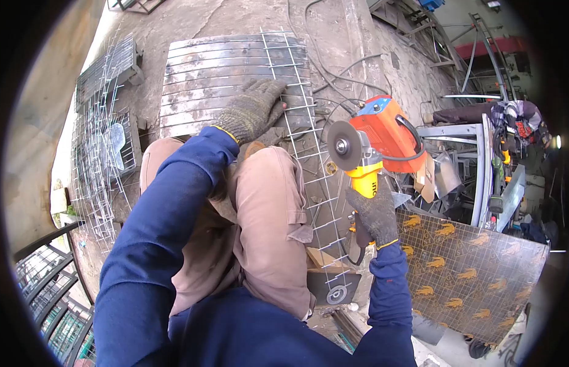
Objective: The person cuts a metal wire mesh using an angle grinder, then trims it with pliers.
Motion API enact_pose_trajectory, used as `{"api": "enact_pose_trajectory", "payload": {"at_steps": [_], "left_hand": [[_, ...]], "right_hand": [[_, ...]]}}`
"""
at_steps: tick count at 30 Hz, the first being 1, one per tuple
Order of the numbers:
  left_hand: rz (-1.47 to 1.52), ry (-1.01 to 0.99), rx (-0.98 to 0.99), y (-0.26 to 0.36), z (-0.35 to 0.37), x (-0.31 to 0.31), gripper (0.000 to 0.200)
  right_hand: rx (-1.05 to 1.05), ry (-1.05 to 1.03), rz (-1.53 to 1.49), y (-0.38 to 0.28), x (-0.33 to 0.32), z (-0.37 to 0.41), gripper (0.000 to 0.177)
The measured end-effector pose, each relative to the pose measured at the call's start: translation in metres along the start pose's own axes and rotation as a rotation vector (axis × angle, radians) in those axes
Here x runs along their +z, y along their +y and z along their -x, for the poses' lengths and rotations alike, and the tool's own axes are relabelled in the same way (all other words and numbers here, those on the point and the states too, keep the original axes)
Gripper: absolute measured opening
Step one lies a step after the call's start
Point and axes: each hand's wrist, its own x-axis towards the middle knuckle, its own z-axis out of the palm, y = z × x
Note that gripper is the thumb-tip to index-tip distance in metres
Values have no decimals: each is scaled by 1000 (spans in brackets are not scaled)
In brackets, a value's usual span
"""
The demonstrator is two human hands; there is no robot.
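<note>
Right of the mesh [306, 131], our right hand [373, 214] clamps the grinder [365, 174]; left of it, whether our left hand [253, 110] grips, we can't tell. Let's keep disc [336, 133] and knee [266, 177] apart.

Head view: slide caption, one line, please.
Gloved right hand grips a yellow angle grinder; gloved left hand rests at a wire-mesh strip partly over a slatted metal bench.

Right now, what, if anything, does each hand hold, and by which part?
Right hand: the yellow grinder, by its body. Left hand: at the wire mesh; whether it grips, I can't tell.
</note>
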Motion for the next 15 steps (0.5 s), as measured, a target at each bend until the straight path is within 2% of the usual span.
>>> {"api": "enact_pose_trajectory", "payload": {"at_steps": [2, 7, 9, 10, 12, 13, 15], "left_hand": [[35, -42, -94, 4, -3, -11, 52], [-81, -81, -151, 5, -8, -10, 57], [-185, 59, -99, -2, -5, -3, 60], [-186, 59, -101, -5, -5, -3, 60], [-139, -71, -108, -8, -4, -4, 66], [-140, -71, -111, -7, -2, -6, 66], [-327, -98, -87, -5, 0, -9, 73]], "right_hand": [[-22, 10, 30, -1, 4, -2, 57], [-84, 4, 59, 0, 11, -7, 56], [-42, -11, 82, -3, 13, -7, 57], [-43, -13, 82, -3, 14, -9, 57], [-10, -35, 91, -2, 15, -12, 57], [-12, -38, 91, -2, 16, -14, 57], [-45, -31, 58, -3, 17, -15, 57]]}}
